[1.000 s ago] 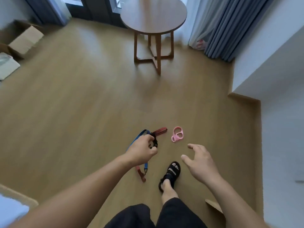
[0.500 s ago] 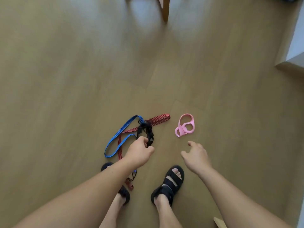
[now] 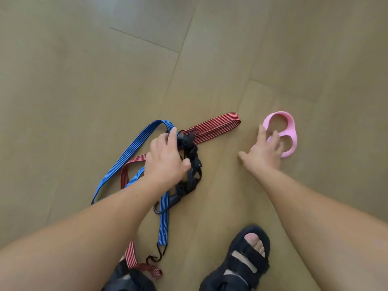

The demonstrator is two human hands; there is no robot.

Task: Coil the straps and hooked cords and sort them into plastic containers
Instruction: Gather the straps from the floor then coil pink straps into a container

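Note:
A blue striped hooked cord (image 3: 130,152) and a red striped hooked cord (image 3: 216,124) lie tangled on the wooden floor. Their black hooks (image 3: 161,252) rest near my feet. A bunched black strap (image 3: 193,177) lies across the two cords. My left hand (image 3: 165,160) is down on this tangle, its fingers curled around the top of the black strap where the blue loop passes. To the right lies a pink figure-eight band (image 3: 290,131). My right hand (image 3: 264,152) reaches it with fingers spread, the fingertips touching its left side.
My feet in black sandals stand at the bottom, the right one (image 3: 241,263) beside the cords and the left one (image 3: 128,278) touching the red cord's end. Wooden floorboards (image 3: 105,70) fill the rest of the view. No container is in view.
The view has dropped closer to the floor. My left hand has stayed on the black strap and sunk onto the tangle. My right hand has moved forward and right to touch the pink band.

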